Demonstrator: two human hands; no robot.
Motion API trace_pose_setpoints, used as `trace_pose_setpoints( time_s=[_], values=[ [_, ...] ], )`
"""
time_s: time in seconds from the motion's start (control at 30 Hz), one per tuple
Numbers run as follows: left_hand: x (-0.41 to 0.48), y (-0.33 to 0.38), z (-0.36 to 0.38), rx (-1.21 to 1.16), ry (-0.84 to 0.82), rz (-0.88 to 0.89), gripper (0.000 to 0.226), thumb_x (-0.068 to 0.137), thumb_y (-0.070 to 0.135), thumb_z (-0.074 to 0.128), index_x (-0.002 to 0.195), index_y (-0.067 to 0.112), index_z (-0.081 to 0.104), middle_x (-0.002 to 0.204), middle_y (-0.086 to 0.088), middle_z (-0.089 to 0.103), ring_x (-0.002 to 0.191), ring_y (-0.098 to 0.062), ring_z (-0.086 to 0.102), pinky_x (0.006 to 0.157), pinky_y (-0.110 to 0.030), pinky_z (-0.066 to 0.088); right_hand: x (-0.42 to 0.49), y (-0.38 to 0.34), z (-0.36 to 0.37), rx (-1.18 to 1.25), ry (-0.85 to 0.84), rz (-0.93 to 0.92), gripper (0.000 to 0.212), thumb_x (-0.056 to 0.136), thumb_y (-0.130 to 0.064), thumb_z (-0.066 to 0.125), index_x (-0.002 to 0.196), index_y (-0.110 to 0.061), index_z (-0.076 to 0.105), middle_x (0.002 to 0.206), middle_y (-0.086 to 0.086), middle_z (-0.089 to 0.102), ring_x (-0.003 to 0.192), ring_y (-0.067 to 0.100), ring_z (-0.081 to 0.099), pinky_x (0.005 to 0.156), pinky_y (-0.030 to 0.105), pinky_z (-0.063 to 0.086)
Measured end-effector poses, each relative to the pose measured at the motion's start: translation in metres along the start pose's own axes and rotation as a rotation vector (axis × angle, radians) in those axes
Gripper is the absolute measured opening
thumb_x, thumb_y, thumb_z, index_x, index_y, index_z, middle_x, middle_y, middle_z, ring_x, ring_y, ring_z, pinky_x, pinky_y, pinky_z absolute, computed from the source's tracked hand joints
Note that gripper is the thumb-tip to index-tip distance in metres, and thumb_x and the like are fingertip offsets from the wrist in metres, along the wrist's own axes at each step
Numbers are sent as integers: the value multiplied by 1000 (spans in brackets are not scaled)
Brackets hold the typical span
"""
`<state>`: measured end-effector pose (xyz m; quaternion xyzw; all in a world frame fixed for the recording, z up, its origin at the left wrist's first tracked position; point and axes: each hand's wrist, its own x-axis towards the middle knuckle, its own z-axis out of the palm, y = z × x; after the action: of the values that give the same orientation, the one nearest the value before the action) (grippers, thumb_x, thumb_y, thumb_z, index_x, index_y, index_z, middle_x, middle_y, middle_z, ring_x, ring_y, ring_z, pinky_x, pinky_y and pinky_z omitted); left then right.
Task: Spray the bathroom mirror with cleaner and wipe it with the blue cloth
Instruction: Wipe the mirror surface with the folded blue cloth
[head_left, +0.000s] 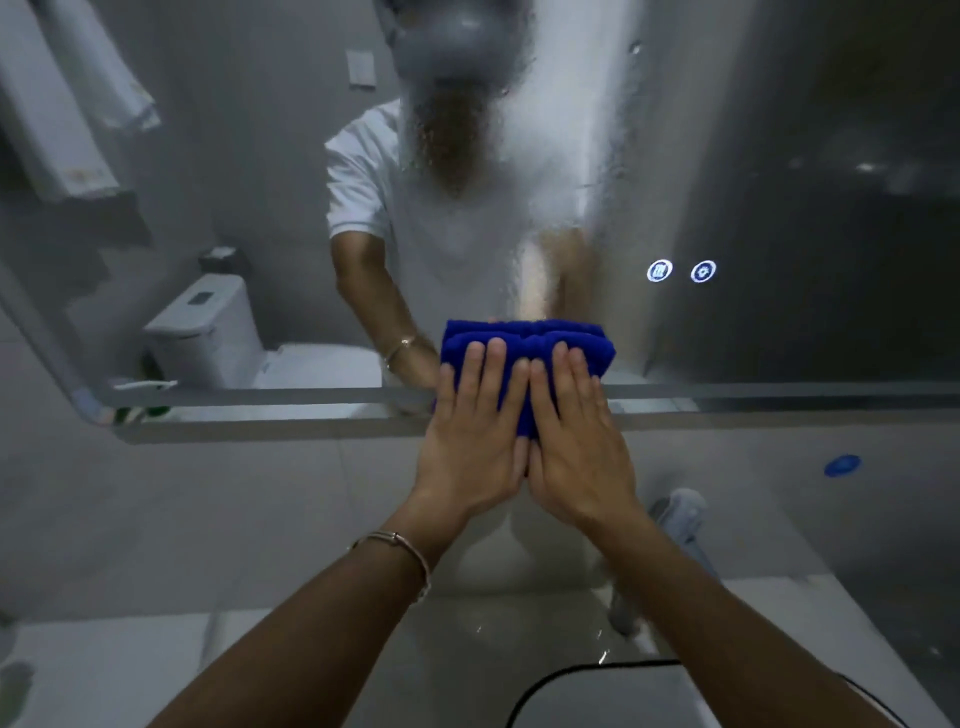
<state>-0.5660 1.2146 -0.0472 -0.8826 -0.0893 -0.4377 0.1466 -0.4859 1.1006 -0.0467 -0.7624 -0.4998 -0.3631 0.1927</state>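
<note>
Both hands flat on the folded blue cloth (530, 345), pressing it vs the mirror (675, 130) at its bottom edge. Left hand (470, 436) & right hand (576, 441) side by side, fingers straight, close together. Glass above is wet w/ spray streaks.

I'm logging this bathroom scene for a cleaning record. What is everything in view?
mirror: one, streaked with spray, on the wall ahead
blue cloth: one, folded, against the mirror's lower edge
touch buttons: two, lit white, on the mirror at right
toilet: one, white, reflected at left
towels: count unclear, white, reflected upper left
disc: one, blue, on the wall below the mirror, right
faucet: one, grey, blurred, lower right
cable: one, black, bottom
bracelet: one, silver, left wrist
left hand: flat on the cloth
right hand: flat on the cloth, beside the left
</note>
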Motion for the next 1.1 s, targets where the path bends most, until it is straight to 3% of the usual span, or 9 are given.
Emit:
trace_pose_setpoints(
  time_s=[0.2, 0.33, 0.43, 0.77, 0.9, 0.97, 1.1],
  values=[
    [51, -12, -25, 87, 23, 89, 78, 88, 41, 33, 148, 9, -6, 153, -16, -20, 143, -30, -14, 116, -45, -7, 42, 11, -32, 89, 103, 43, 78, 85, -26, 35, 151, -14, -7, 156, 3, -6, 145, 19, -13, 117, 36, -3],
    [121, -29, -71, 98, 126, 115, 67, 90, 37, 32, 147, 6, 14, 153, -21, 17, 141, -34, 10, 115, -46, 5, 106, 10, -74, 129, 251, 83, 72, 82, -23, 35, 148, -3, 14, 155, 21, 11, 144, 28, 4, 116, 36, -3],
    [158, -45, -97, 97, 200, 70, 62, 93, 37, 32, 146, 5, 22, 151, -22, 23, 140, -35, 18, 115, -47, 12, 149, 1, -104, 158, 308, 92, 72, 81, -22, 34, 148, -3, 17, 155, 21, 12, 144, 29, 5, 117, 34, -6],
    [106, -121, -112, 177, 169, -1, 60, 98, 38, 18, 148, 5, 14, 152, -25, 16, 142, -36, 11, 116, -48, 9, 169, -71, -78, 132, 270, -43, 66, 89, -28, 39, 148, -4, 22, 156, 20, 15, 145, 30, 6, 118, 41, -2],
    [59, -134, -92, 202, 122, 46, 61, 97, 41, 17, 148, 11, 4, 155, -17, -10, 143, -31, -6, 116, -49, 5, 132, -81, -43, 52, 192, -80, 63, 97, -41, 30, 149, -7, 20, 156, 18, 12, 145, 26, 2, 118, 44, 5],
    [34, -133, -77, 186, 90, 57, 65, 95, 43, 21, 149, 13, 1, 154, -12, -19, 143, -31, -10, 116, -49, 1, 109, -85, -25, 16, 157, -84, 62, 99, -45, 23, 149, -9, 17, 156, 17, 12, 145, 25, 2, 118, 44, 7],
    [-11, -122, -55, 180, -4, 68, 78, 88, 47, 31, 149, 14, -5, 155, -14, -17, 143, -32, -10, 116, -49, -1, 64, -86, 7, -25, 64, -84, 66, 97, -42, 28, 151, -11, 5, 158, 12, 0, 146, 23, -8, 118, 39, 0]
  ],
)
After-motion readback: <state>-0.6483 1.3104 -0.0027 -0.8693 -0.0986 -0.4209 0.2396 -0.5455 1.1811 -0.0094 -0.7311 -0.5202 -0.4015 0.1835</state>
